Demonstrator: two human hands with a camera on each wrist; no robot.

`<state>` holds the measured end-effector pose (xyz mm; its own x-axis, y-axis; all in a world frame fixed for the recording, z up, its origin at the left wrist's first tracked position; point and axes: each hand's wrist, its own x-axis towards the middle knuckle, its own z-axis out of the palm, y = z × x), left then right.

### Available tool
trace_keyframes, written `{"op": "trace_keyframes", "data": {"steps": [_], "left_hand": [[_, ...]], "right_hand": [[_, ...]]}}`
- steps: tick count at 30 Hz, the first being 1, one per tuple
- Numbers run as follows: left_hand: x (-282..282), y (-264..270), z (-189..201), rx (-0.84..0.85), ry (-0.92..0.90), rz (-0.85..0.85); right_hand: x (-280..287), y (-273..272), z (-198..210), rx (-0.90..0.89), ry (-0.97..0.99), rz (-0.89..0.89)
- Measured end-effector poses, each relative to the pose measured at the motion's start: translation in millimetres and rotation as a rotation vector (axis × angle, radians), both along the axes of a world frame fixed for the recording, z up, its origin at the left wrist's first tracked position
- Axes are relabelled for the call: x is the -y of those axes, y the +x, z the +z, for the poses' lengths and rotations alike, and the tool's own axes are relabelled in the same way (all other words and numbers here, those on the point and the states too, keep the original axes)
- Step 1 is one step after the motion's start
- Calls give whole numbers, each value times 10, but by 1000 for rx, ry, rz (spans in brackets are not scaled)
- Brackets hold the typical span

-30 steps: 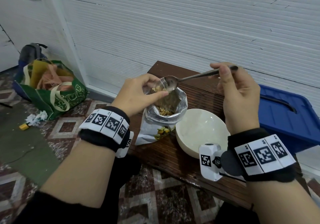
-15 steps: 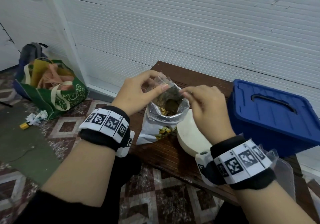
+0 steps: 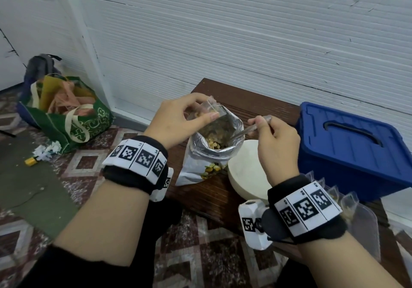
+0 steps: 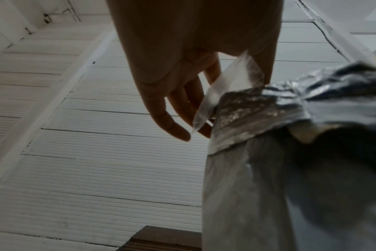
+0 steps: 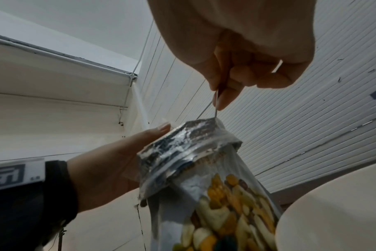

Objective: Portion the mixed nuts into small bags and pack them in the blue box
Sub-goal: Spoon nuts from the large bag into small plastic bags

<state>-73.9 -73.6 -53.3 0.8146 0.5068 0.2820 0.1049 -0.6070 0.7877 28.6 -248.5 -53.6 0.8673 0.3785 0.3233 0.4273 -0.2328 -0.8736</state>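
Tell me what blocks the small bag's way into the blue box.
The blue box has its lid shut, so that blocks entry. The small bag, pinched by the left hand, is also still open over the nut pouch.

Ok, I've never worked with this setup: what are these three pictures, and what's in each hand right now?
No machine here: a person wears one camera on the head and one on each wrist. The head view looks down at both hands; each wrist view looks along its own hand. The left hand pinches a small clear bag over the open foil nut bag. The right hand grips a spoon dipped into the foil bag. On the wooden bench also stand a white bowl and the closed blue box.
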Motion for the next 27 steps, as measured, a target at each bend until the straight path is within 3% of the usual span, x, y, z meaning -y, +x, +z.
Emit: {"op": "trace_keyframes", "data": {"steps": [15, 27], "left_hand": [[-17, -58, 68, 14, -16, 14], [-5, -28, 89, -93, 51, -16]], "right_hand": [[144, 232, 238, -143, 129, -254], [93, 290, 456, -115, 190, -263]]}}
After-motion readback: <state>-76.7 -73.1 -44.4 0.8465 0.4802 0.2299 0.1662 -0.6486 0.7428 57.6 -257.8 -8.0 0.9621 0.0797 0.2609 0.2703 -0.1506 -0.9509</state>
